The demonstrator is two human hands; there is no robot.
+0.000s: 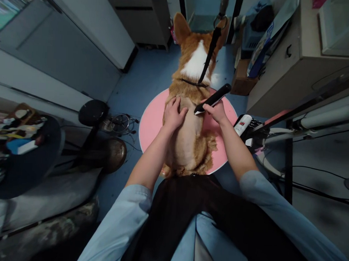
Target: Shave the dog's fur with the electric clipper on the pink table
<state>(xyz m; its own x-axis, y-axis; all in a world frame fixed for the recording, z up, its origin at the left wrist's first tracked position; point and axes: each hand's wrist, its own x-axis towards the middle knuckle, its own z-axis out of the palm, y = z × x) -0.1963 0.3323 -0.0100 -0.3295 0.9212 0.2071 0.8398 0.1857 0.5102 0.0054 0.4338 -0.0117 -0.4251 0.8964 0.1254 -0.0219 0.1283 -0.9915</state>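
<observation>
A brown and white dog (188,127) faces away from me on a round pink table (151,117). The fur on its back is cut short, while longer fur stands at the neck and along the right flank. My right hand (215,109) grips black hair clippers (215,97), their head against the dog's upper back on the right. On the left side of the upper back, my left hand (175,113) lies with fingers apart on the short coat. Clumps of cut fur (210,148) lie at the right and rear of the dog. A black strap (210,54) runs up from its neck.
A black stool (93,112) and a dark round table (44,166) holding several items stand at left. A white bottle (242,124) sits right of the pink table. Cabinets (271,73) and a cardboard box (243,77) stand farther right. A metal clasp (221,22) hangs above the dog.
</observation>
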